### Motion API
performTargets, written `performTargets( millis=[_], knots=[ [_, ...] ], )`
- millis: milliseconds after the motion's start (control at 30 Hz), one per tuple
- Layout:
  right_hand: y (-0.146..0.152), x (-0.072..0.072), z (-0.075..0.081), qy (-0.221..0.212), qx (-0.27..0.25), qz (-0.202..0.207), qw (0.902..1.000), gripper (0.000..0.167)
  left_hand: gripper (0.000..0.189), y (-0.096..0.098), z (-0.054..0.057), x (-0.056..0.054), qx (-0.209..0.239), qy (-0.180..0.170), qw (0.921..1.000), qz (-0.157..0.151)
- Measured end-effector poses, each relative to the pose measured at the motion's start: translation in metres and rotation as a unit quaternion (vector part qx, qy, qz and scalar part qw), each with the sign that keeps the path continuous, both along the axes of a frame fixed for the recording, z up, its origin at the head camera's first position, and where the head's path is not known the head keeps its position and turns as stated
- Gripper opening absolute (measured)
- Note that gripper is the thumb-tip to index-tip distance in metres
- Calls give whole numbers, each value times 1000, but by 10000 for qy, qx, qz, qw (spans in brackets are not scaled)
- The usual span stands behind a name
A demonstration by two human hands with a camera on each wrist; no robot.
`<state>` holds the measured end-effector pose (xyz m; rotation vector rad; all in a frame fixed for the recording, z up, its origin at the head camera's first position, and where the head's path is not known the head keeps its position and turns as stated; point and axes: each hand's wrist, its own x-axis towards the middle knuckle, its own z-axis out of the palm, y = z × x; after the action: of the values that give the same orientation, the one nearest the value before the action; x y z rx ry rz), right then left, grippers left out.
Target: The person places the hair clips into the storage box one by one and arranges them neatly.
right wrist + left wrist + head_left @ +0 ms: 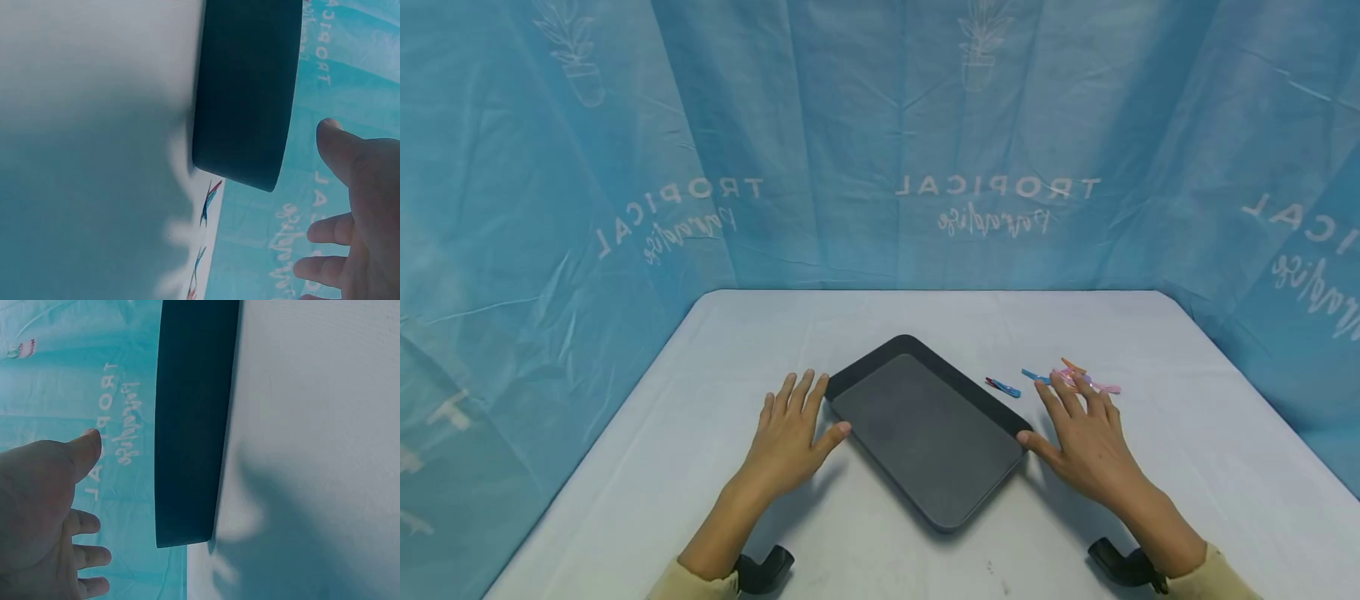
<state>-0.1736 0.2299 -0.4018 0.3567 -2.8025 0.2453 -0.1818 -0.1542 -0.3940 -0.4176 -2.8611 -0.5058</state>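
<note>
A dark grey rectangular tray (925,433) lies on the table, turned so that one corner points toward me. My left hand (786,446) is over its left corner with fingers spread and straight. On the other side, my right hand (1086,446) hovers by the right corner, its thumb near the rim. Shadows beneath both hands show them raised off the table. In the left wrist view the left hand (40,506) holds nothing beside the tray's outer wall (194,425). Likewise, the right wrist view has an unoccupied right hand (375,200) apart from the tray wall (247,87).
A blue and red clip (1003,387), like a clothes peg, lies right of the tray. Several colourful clips (1105,388) are heaped behind the right fingers, partly hidden. A white cloth covers the table (760,325); blue printed curtains (850,125) surround it.
</note>
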Motion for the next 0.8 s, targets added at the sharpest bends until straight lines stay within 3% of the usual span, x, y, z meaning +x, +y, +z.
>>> performTargets(
  millis=[567,800],
  knots=[
    [6,-4,1,30,-404,47,9992,73,77,0,-2,-4,315,188,9991,-201],
    [8,-7,0,278,-601,164,9977,67,75,-2,-4,-8,565,207,9980,-199]
  ],
)
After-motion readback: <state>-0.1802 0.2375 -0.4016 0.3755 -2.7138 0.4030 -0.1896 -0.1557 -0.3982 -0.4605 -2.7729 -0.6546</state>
